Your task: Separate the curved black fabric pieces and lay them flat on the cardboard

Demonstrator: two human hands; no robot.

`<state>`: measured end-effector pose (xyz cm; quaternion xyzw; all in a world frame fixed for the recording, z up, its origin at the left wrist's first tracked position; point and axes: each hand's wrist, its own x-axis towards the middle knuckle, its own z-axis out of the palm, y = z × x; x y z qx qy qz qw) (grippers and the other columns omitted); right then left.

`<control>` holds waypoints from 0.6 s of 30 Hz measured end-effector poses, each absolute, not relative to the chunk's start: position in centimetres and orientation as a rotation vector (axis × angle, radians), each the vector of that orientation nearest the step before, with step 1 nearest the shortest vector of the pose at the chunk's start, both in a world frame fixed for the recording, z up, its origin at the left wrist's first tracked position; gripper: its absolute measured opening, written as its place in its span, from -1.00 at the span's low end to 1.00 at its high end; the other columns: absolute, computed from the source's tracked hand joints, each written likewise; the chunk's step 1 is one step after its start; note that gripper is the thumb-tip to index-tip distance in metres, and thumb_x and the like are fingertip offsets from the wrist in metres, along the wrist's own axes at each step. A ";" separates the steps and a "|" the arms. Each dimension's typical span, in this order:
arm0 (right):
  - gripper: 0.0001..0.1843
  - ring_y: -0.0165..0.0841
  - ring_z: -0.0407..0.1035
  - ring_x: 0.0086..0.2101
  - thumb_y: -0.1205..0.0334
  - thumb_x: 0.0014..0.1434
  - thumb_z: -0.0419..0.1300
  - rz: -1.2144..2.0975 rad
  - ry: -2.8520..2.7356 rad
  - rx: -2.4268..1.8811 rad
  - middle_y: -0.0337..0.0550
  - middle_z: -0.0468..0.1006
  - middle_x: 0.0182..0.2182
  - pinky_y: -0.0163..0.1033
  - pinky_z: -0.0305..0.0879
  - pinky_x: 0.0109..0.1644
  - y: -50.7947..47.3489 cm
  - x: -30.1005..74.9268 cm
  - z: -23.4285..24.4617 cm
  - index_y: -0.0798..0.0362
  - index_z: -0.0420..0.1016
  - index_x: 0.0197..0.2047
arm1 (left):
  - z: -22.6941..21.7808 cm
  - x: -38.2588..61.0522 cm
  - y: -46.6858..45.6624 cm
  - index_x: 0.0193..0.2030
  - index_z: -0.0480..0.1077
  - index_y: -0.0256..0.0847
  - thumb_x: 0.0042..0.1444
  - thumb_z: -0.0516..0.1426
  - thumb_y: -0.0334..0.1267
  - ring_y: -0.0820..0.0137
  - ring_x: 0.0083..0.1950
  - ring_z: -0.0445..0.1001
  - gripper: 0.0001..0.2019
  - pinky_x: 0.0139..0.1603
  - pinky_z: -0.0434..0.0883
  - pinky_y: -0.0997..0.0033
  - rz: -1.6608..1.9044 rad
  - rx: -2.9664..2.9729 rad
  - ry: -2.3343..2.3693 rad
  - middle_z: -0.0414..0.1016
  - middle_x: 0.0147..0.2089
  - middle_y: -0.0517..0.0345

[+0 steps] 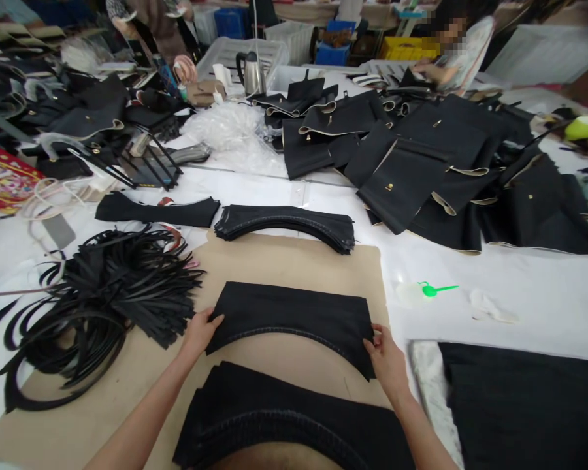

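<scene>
A black fabric panel with a curved, stitched lower edge lies over the brown cardboard sheet. At its left end, my left hand pinches the edge between thumb and fingers. My right hand grips the right end the same way. Nearer to me is a stack of similar black panels, its curved edges facing me. Beyond the held panel, another stack of curved panels sits at the cardboard's far edge. One more curved black piece lies to its left.
Bundled black strips lie left of my left hand. Black bag pieces are heaped at the far right. A green-capped bottle and a dark fabric stack are on the right. A kettle stands at the back, with people beyond.
</scene>
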<state>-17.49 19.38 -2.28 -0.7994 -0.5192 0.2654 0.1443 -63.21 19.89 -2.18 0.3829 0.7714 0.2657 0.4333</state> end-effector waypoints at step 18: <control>-0.40 -0.09 0.44 -0.34 -0.13 0.13 -0.19 0.640 -1.688 -2.461 -0.04 0.53 -0.25 -0.08 0.25 -0.29 18.9 -18.8 -1.9 0.01 0.19 0.12 | -1.7 -62.5 19.5 -0.54 0.36 -0.17 -0.07 0.19 -0.19 0.24 -0.31 0.40 -0.85 -0.28 0.19 0.37 0.571 1.016 2.102 0.39 -0.53 0.16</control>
